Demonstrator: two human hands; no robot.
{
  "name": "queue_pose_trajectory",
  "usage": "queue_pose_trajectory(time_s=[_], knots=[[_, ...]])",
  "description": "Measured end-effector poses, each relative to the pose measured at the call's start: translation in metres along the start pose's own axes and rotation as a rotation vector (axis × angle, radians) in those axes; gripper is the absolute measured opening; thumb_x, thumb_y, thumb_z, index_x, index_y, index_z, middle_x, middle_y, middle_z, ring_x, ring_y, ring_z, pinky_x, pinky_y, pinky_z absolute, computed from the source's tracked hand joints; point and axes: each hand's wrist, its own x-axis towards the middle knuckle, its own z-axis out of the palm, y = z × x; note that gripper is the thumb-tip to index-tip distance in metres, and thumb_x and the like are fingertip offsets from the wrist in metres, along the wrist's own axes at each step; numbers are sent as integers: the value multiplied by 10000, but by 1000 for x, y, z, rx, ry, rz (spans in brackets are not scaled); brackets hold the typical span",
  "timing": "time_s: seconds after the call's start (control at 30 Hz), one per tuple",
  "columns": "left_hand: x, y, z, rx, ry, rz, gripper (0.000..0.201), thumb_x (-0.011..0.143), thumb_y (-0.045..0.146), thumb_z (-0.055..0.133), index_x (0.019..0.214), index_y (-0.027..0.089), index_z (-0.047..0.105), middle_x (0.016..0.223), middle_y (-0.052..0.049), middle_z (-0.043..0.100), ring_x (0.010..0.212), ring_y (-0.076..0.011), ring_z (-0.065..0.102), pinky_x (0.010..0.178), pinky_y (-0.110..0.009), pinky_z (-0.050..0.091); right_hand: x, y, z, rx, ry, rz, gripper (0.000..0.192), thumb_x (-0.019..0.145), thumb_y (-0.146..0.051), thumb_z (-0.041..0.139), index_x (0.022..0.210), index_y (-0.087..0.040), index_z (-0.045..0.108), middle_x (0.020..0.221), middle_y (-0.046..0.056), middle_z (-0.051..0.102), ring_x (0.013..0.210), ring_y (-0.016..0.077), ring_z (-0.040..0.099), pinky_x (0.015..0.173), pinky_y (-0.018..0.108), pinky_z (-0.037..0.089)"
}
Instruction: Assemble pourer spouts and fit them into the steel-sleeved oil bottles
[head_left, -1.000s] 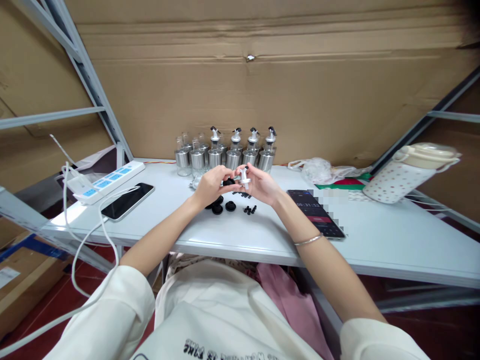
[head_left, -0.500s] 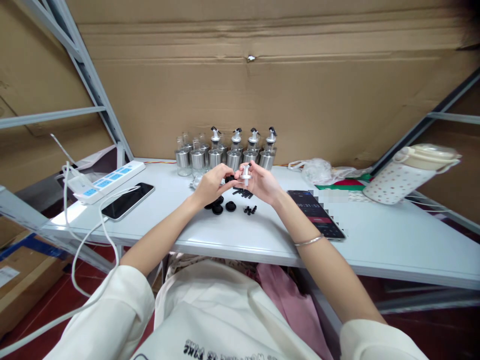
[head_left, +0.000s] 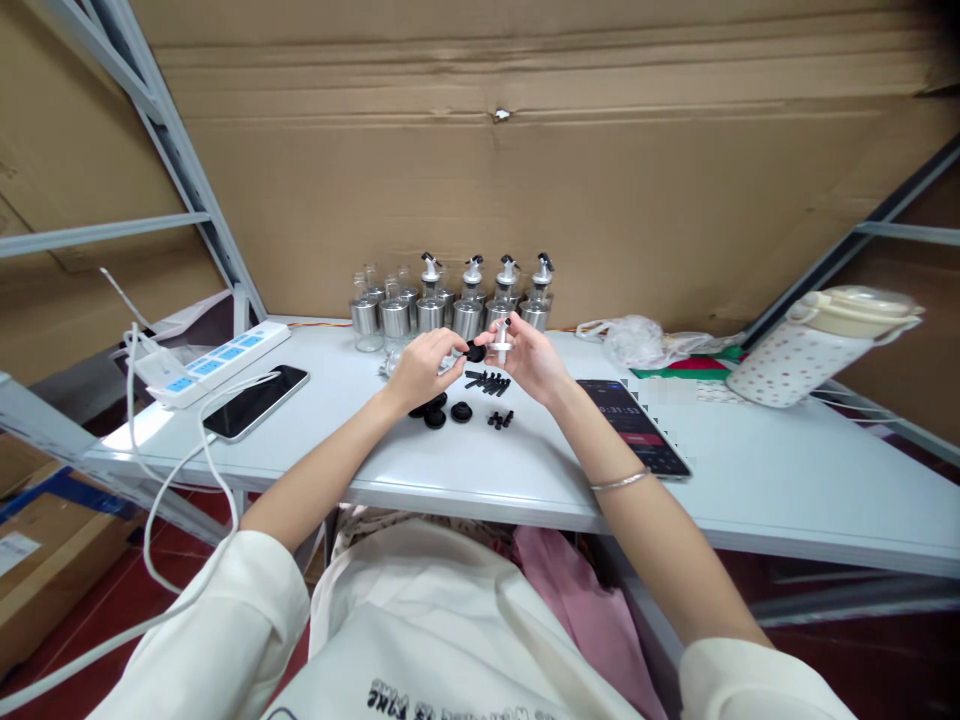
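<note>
Hands work small parts above a white table (head_left: pixel 750 480).
Left hand (head_left: pixel 420 368) pinches a black cap (head_left: pixel 475 352); right hand (head_left: pixel 529 360) grips a clear pourer spout (head_left: pixel 501 338).

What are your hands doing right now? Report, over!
Left hand pinching a small black cap. Right hand gripping a clear spout piece. Cap close beside spout. More black parts loose on the white table below; nothing between the hands.

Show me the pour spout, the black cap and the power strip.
pour spout (head_left: pixel 501 345), head view, its clear body
black cap (head_left: pixel 475 352), head view, its top
power strip (head_left: pixel 217 362), head view, its white casing
</note>
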Motion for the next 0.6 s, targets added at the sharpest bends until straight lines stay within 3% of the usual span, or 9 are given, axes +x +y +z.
queue_pose_trajectory(time_s=[0.3,0.6], knots=[[0,-3,-1,132,-64,-89,102,874,254,521,812,176,544,774,-19,642,713,-151,561,674,-289,374,-1,-1,4,-72,85,-30,304,836,-508,544,764,-213,549,788,29,723,655,139,601,664,270,494],[-3,-10,1,256,-199,-62,91,868,244,532,829,168,564,800,-27,661,767,-173,590,683,-294,348,1,1,1,-102,155,-20,307,812,-498,592,749,-198,560,721,42,731,627,149,636,631,278,520]])
